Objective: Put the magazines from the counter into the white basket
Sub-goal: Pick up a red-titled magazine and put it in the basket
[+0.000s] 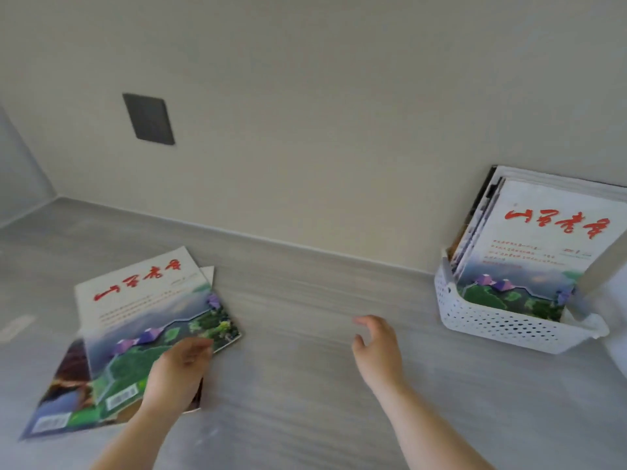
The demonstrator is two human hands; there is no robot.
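Resting on the counter (305,300) well left of the basket (492,329), which holds upright magazines (543,239), the stack (135,327) has the left hand (179,371) gripping its top copy, while the right hand (378,347) hangs loosely open between stack and basket.

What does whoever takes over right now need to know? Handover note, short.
Left hand: on the near edge of the top magazine of the counter pile, grip unclear.
Right hand: open, empty, over the bare counter.
Done: several magazines stand in the white basket at right, against the wall.
Left: the loose pile at left, at least three magazines, to go into the basket.
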